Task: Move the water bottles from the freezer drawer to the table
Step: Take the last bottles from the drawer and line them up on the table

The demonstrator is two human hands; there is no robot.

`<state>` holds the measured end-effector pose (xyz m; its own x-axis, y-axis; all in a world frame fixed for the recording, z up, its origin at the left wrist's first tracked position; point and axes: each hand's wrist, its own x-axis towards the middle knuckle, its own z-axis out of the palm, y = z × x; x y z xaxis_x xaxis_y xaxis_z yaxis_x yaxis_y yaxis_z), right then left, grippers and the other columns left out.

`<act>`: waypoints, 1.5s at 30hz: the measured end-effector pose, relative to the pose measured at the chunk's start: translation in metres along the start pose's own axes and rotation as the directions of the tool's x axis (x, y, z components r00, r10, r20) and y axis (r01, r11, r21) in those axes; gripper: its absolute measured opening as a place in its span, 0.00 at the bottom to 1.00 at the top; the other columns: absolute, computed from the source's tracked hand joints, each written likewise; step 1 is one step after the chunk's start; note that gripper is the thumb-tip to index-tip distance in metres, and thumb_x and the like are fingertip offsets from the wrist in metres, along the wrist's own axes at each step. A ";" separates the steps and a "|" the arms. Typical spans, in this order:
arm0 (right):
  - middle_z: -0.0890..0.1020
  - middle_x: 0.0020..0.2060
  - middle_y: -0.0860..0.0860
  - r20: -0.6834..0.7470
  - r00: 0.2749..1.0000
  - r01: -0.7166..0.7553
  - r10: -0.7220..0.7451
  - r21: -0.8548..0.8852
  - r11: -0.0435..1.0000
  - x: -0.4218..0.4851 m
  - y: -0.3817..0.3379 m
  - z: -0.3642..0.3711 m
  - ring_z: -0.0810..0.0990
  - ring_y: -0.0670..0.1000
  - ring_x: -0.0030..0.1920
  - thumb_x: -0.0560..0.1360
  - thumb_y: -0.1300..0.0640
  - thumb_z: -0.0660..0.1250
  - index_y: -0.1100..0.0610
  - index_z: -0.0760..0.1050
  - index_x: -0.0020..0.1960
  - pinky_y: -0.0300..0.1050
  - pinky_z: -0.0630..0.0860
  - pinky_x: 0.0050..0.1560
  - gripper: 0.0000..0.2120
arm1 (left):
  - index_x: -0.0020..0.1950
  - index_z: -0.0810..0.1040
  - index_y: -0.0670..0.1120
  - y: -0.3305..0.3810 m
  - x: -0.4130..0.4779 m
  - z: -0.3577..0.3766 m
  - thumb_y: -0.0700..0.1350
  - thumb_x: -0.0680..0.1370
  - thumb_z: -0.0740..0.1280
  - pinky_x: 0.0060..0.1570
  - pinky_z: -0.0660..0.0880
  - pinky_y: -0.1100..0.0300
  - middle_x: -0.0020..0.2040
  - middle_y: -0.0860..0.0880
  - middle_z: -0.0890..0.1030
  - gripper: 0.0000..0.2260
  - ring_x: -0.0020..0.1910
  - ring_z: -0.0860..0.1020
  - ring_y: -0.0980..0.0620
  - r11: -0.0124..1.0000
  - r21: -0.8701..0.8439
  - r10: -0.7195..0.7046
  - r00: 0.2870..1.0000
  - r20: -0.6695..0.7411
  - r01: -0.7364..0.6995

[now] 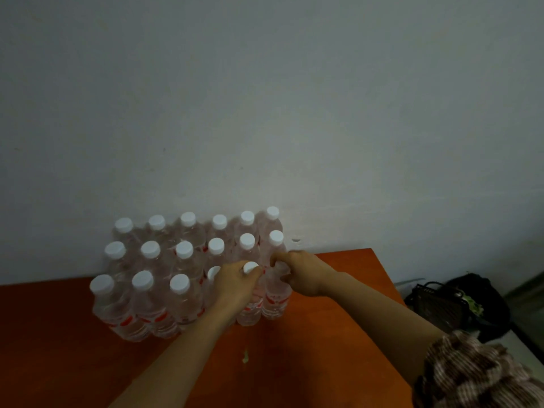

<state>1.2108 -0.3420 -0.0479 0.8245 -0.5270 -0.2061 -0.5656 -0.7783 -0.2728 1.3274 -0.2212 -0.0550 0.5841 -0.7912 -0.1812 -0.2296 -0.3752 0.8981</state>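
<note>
— How do our arms lie?
— Both reach forward. Our left hand [235, 285] curls its fingers round the neck of a front bottle [251, 309]. Our right hand [303, 275] grips the top of the corner bottle [275, 304] just beside it.
— And the water bottles [147, 293]?
— Clear plastic with round white caps [180, 282], upright in rows on the orange counter [338, 319], against the wall [265, 113].

Looked like a plain room of a home or small office, bare grey-white painted wall [294, 98], orange-brown wooden table [338, 334] pushed against it, black bag [459, 307] slumped on pale floor [525, 344].
</note>
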 end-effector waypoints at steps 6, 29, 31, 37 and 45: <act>0.77 0.60 0.57 0.011 1.000 0.016 -0.016 -0.023 1.000 0.001 -0.001 -0.001 0.77 0.58 0.56 0.77 0.61 0.66 0.52 0.69 0.64 0.53 0.77 0.52 0.17 | 0.41 0.80 0.51 -0.004 0.004 -0.003 0.48 0.78 0.64 0.43 0.81 0.44 0.41 0.42 0.84 0.08 0.41 0.84 0.44 1.000 0.006 0.015 1.000 0.002 -0.015; 0.73 0.62 0.51 -0.316 0.826 -0.364 0.468 0.335 0.869 -0.165 0.012 0.038 0.73 0.51 0.61 0.78 0.51 0.63 0.52 0.65 0.69 0.43 0.72 0.59 0.21 | 0.63 0.75 0.48 0.004 -0.057 0.080 0.43 0.79 0.61 0.59 0.70 0.60 0.60 0.50 0.76 0.13 0.60 0.73 0.52 0.704 0.420 0.542 0.815 0.203 -0.573; 0.72 0.62 0.52 -0.321 0.800 -0.420 0.506 0.303 0.855 -0.210 0.018 0.053 0.71 0.53 0.64 0.78 0.50 0.62 0.53 0.65 0.69 0.46 0.70 0.61 0.22 | 0.63 0.75 0.48 0.004 -0.081 0.110 0.44 0.78 0.61 0.61 0.70 0.56 0.60 0.49 0.76 0.14 0.60 0.73 0.48 0.654 0.454 0.535 0.795 0.287 -0.604; 0.69 0.65 0.53 -0.291 0.631 -0.645 0.720 0.319 0.694 -0.381 0.029 0.092 0.68 0.56 0.66 0.78 0.49 0.61 0.54 0.63 0.71 0.50 0.69 0.63 0.23 | 0.68 0.70 0.49 0.019 -0.204 0.202 0.48 0.80 0.57 0.62 0.68 0.56 0.65 0.49 0.73 0.16 0.65 0.69 0.49 0.521 0.494 0.431 0.714 0.551 -0.696; 0.70 0.66 0.55 -0.222 0.290 -0.833 0.931 0.420 0.360 -0.652 -0.005 0.174 0.68 0.56 0.66 0.78 0.48 0.60 0.55 0.63 0.71 0.51 0.68 0.66 0.24 | 0.65 0.71 0.46 0.011 -0.442 0.305 0.50 0.79 0.57 0.62 0.68 0.51 0.64 0.44 0.72 0.16 0.65 0.69 0.44 0.340 0.384 0.318 0.489 0.812 -0.859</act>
<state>0.6730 0.0653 -0.0753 -0.2838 -0.9531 -0.1050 -0.8973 0.3026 -0.3213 0.8288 -0.0226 -0.0875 -0.4199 -0.8984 -0.1288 -0.8783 0.3664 0.3072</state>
